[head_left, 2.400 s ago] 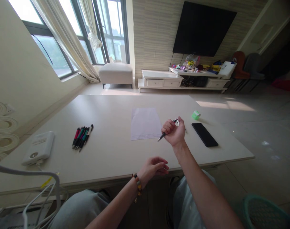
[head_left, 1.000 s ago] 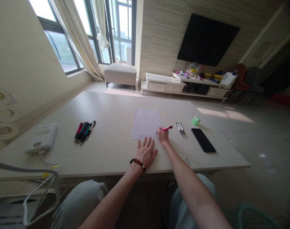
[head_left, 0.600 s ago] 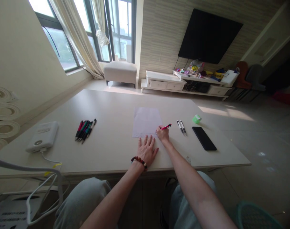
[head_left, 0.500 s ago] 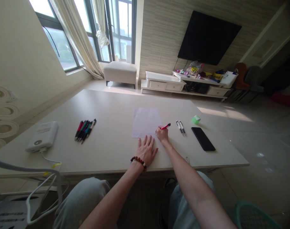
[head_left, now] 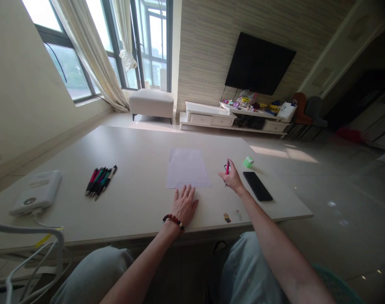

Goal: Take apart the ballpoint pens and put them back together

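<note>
The left hand (head_left: 183, 206) lies flat on the bench (head_left: 138, 147), fingertips at the near edge of a paper sheet (head_left: 187, 169), well apart from the right hand (head_left: 232, 179). That hand holds a pink pen (head_left: 227, 168) upright, near a black phone (head_left: 257, 185); the grip hides most of the barrel, and its tip cannot be made out.

A pink pen (head_left: 227, 167), dark red beaded bracelet (head_left: 173, 222), white paper (head_left: 187, 169)

Pen (head_left: 227, 167) half hidden by right hand (head_left: 232, 178); table-edge sticker (head_left: 227, 217) too small to tell.
</note>
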Demonstrator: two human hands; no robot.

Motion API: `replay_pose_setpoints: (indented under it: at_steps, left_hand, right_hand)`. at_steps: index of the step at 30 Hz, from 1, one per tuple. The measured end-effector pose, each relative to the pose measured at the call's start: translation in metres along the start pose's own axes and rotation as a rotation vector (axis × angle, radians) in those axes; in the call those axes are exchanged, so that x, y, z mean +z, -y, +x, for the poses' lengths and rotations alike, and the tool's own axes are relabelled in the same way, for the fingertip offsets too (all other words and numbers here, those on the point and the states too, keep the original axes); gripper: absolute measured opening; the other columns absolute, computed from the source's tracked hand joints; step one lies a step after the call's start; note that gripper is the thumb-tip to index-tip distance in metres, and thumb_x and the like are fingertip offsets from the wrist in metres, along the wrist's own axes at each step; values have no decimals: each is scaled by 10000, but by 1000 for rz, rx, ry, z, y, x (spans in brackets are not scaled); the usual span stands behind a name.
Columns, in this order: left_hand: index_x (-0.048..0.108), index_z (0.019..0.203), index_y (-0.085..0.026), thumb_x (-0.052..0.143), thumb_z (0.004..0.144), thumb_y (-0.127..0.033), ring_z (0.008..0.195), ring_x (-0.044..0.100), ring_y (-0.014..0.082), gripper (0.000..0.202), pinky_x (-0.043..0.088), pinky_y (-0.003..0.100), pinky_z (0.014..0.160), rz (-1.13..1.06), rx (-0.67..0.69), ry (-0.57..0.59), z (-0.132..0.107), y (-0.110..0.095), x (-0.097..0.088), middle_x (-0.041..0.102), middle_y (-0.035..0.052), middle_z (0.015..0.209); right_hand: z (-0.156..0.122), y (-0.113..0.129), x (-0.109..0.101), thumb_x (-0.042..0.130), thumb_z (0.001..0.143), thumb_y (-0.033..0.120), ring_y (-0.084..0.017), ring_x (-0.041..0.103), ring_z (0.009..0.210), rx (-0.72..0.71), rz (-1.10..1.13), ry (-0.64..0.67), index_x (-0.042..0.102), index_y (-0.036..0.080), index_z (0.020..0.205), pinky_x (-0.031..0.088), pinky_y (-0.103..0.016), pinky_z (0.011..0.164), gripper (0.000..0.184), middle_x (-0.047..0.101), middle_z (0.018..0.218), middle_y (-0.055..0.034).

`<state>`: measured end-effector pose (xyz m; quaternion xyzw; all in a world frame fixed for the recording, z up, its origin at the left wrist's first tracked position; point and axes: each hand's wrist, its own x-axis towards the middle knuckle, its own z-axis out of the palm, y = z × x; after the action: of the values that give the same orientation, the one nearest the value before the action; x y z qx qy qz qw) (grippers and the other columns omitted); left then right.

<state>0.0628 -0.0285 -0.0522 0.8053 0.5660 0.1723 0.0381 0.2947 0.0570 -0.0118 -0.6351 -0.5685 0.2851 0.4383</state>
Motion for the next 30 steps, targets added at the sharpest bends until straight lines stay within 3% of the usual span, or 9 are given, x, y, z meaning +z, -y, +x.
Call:
replay_pose_setpoints:
  at_steps: [4,7,10,17,21,23,25,27,30]
  left_hand:
    - [382,1333,-158,347,901,-311,1328,289,252,460,207,485,1086,11,8,-9,0,-1,0,380,98,1418]
    - [387,1328,-157,339,904,-302,1329,288,250,451,214,484,1084,18,17,-17,-1,-1,0,394,99,1410]
    - [395,1321,-158,343,903,-296,1326,295,246,443,219,478,1085,19,22,-21,-1,-1,0,404,105,1401]
    - [416,1294,-173,368,891,-256,1313,317,230,414,250,466,1077,-3,34,-50,-6,-3,-3,416,101,1391]
    - [498,1209,-205,375,891,-249,1239,408,206,344,295,413,1051,-26,87,-98,-13,-1,-25,494,75,1319]
    - [565,1119,-220,380,892,-273,1107,513,197,297,368,372,975,-22,64,-92,-13,13,-47,579,68,1202]
    - [614,1019,-222,380,892,-308,960,576,197,280,419,344,872,13,-82,-100,-11,41,-74,642,65,1041]
    - [623,980,-208,387,883,-336,857,600,197,286,444,313,773,61,-314,-133,-9,83,-102,657,66,959]
    - [615,1003,-182,431,849,-391,870,608,241,319,444,327,746,181,-631,-198,-15,152,-133,665,89,929]
  right_hand:
    - [14,-24,-19,552,703,281,-162,564,615,-40,-329,-62,384,192,1309,456,-270,603,635,610,766,-14]
    - [22,-28,-20,553,732,301,-210,603,765,-11,-561,-16,252,216,1403,444,-289,694,741,642,920,-70]
    - [26,-28,-11,552,747,278,-242,615,795,62,-714,41,133,192,1440,429,-297,686,815,653,912,-98]
    - [28,-32,12,472,853,351,-232,607,872,-42,-746,-98,461,184,1241,419,-287,710,423,643,1012,-116]
    - [27,-31,14,390,899,383,-223,613,798,-45,-758,-126,567,166,1092,409,-292,673,339,655,911,-129]
    - [25,-30,13,385,901,392,-221,611,783,-49,-754,-132,587,157,1050,402,-292,661,344,655,889,-133]
    - [24,-30,11,425,881,399,-220,605,791,-62,-756,-152,597,152,1034,395,-286,652,337,652,890,-131]
    - [23,-31,9,461,860,400,-218,598,800,-71,-758,-183,598,152,1037,388,-281,648,335,646,901,-128]
    - [22,-33,7,485,840,377,-216,588,803,-73,-751,-192,597,159,1048,379,-281,646,322,641,908,-122]
